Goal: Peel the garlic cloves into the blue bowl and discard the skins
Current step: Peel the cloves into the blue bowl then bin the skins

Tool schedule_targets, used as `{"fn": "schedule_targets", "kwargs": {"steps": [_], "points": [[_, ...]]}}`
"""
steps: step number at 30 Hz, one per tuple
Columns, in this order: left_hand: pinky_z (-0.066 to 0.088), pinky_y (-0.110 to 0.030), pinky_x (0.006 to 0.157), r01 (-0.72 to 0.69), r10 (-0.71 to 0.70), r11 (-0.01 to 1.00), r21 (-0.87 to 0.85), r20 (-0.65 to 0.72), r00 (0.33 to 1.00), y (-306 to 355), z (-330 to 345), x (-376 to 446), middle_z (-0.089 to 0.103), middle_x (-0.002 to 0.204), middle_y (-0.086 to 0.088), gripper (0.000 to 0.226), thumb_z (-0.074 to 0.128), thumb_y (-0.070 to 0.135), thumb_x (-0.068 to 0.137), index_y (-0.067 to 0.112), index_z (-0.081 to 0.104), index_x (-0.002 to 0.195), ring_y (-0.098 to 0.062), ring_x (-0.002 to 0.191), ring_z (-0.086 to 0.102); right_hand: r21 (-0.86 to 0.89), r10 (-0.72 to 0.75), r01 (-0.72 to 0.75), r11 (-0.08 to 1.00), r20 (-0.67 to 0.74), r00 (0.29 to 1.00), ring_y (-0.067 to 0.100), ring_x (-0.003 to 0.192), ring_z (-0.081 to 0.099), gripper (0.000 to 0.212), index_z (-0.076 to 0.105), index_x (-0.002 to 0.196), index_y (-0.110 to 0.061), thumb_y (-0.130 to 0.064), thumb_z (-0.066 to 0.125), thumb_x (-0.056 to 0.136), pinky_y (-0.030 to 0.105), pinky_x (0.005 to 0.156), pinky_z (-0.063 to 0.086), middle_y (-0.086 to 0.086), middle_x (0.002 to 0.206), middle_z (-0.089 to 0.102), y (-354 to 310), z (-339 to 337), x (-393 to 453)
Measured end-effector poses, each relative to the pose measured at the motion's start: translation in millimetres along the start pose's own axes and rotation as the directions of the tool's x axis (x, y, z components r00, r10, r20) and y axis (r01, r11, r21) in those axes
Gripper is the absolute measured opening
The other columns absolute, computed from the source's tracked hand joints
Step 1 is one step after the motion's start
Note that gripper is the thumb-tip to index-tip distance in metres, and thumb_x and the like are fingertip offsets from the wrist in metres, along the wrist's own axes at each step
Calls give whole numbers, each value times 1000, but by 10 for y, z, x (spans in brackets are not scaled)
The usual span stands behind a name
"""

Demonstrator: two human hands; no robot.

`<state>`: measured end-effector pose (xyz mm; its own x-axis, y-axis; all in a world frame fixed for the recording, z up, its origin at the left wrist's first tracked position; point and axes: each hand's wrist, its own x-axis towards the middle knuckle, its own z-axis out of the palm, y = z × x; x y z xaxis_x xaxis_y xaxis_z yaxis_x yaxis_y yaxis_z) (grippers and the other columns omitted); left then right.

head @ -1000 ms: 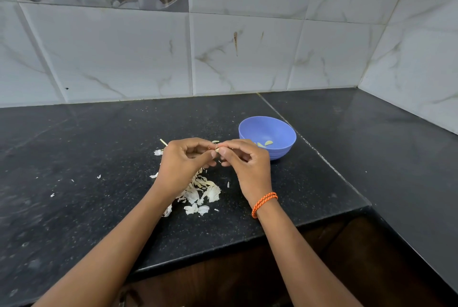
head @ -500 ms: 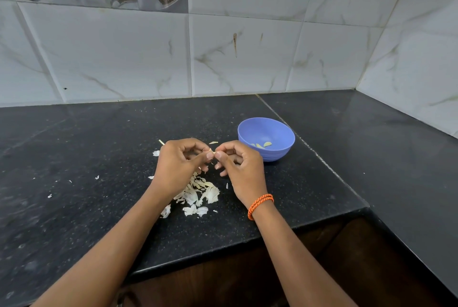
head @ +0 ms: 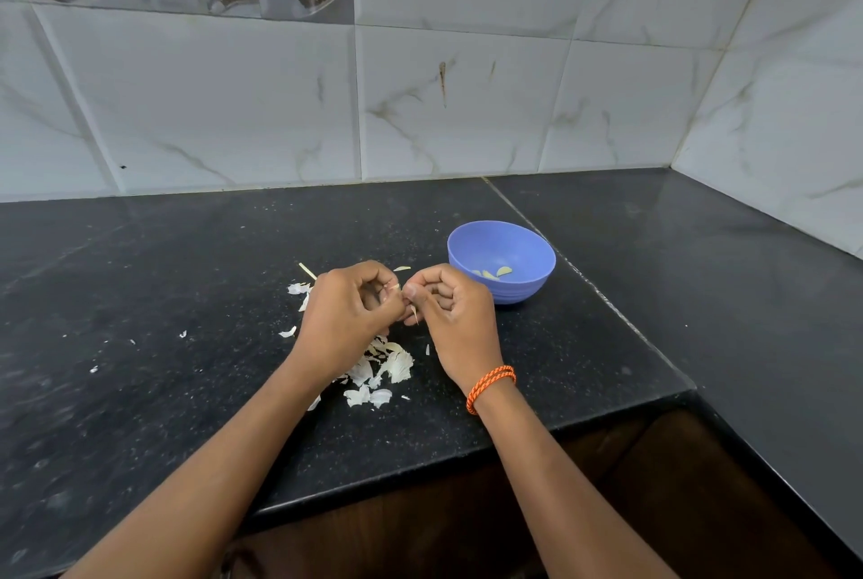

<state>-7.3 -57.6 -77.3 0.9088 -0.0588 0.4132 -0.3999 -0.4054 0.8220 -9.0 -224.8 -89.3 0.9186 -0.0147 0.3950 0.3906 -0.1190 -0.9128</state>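
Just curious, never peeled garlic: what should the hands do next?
Probably pull the skin strip off and let it drop. Both the left hand and right hand pinch the clove, with skin hanging loose; afterwards it goes into the bowl.

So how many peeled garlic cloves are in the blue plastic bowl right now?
3 visible, though small and hard to separate: pale peeled garlic cloves clustered at the bottom of the round blue plastic bowl, toward its near wall. That wall may hide more.
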Motion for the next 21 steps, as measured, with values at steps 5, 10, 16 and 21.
{"fn": "schedule_targets", "kwargs": {"steps": [5, 10, 16, 21], "points": [[57, -53, 57, -8, 9, 1000, 19, -10, 1000, -21, 10, -6, 63, 60, -7, 12, 74, 28, 83, 22, 67, 74, -28, 54, 58, -26, -15, 15, 1000, 15, 1000, 18, 75, 76, 5, 71, 96, -5, -8, 72, 100, 29, 65, 62, 8, 85, 77, -11, 10, -5], [57, -53, 55, -16, 16, 997, -71, -6, 1000, -17, 5, 4, 66, 65, -19, 20, 72, 33, 86, 15, 70, 78, -46, 60, 59, -59, -21, 24, 998, 40, 999, 20, 78, 76, 12, 65, 99, -5, -14, 69, 104, 32, 64, 64, 10, 90, 75, 10, 33, -10], [51, -35, 54, 23, -28, 991, -130, -38, 999, 9, -27, 23, 63, 57, -7, 38, 64, 16, 106, 9, 68, 69, -25, 50, 60, -37, -9, 10, 999, 21, 1000, 25, 69, 73, 14, 60, 99, -6, -16, 63, 108, 38, 62, 62, 11, 86, 75, 16, 16, -1], [60, -39, 66, -54, 54, 998, 22, 9, 999, -65, -55, 33, 75, 76, 4, 9, 82, 24, 96, 26, 79, 88, -18, 65, 70, -33, 0, 0, 999, -11, 1000, 23, 65, 69, 9, 65, 97, -13, -13, 64, 106, 41, 59, 62, 12, 83, 75, 19, -1, -7]]}}
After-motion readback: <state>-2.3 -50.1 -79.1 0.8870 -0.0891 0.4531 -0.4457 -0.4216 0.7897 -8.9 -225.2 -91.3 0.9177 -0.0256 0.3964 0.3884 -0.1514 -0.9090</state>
